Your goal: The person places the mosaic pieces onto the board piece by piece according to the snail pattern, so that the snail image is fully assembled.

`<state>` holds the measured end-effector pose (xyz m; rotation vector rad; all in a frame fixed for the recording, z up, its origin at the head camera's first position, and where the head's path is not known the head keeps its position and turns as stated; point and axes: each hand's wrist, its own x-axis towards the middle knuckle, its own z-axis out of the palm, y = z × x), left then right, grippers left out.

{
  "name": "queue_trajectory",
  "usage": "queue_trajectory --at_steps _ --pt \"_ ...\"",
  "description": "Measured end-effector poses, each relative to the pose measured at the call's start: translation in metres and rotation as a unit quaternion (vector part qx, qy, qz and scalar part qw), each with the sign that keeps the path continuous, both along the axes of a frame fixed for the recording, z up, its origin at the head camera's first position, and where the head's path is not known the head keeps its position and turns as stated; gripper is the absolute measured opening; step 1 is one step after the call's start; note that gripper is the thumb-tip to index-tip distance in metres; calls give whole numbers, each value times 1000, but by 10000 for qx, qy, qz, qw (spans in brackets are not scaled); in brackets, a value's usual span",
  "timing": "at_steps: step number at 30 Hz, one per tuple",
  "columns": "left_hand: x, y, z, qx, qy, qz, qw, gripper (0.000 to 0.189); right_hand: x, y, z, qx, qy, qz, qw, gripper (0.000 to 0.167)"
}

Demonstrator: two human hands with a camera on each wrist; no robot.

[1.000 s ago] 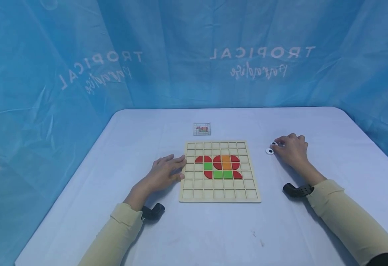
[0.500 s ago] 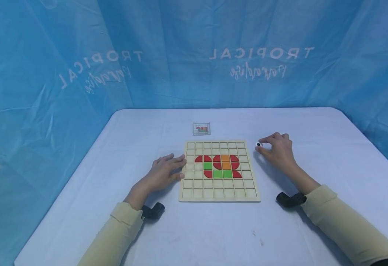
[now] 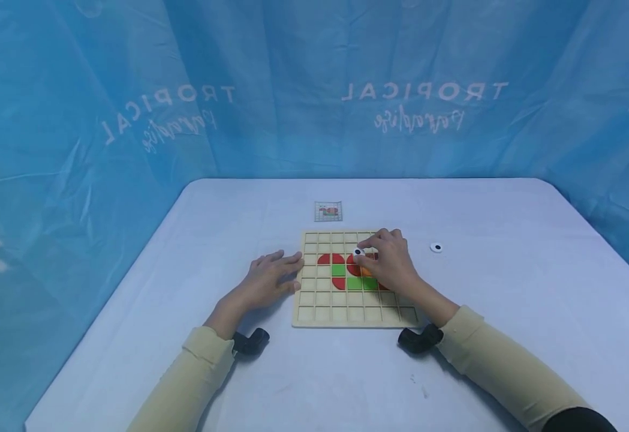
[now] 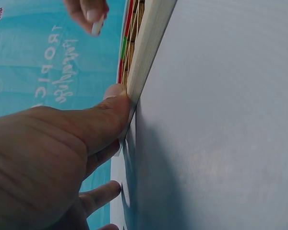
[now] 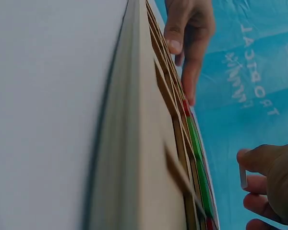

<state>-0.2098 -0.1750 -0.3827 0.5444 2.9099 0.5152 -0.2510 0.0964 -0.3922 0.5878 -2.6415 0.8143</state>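
Note:
My right hand point(image 3: 394, 263) is over the wooden grid board point(image 3: 322, 314), pinching a white round eye piece point(image 3: 358, 252) with a black dot between thumb and fingertips. In the right wrist view the eye piece point(image 5: 243, 176) shows edge-on, held above the board. Red, green and orange tiles fill the middle cells; the right hand hides some of them. My left hand point(image 3: 270, 279) lies at the board's left edge with fingers spread. In the left wrist view its thumb point(image 4: 108, 110) touches the rim. A second eye piece point(image 3: 436, 247) lies on the table to the right.
A small picture card point(image 3: 328, 211) with a gridded coloured figure lies behind the board. The table has a white cloth point(image 3: 238, 210). Blue printed sheeting point(image 3: 292, 132) hangs behind and at both sides.
My right hand has picked up one of the two eye pieces and carried it left from the table to above the board. The left hand has stayed at the board's edge.

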Motion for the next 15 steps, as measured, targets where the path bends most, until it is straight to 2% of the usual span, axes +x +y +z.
queue_trajectory --at_steps 7,15 --pt "-1 0 0 -8 -25 -1 10000 55 -12 -30 2 152 -206 154 9996 25" --pt "-1 0 1 -46 -91 25 9999 55 -26 -44 6 194 -281 100 9994 24"
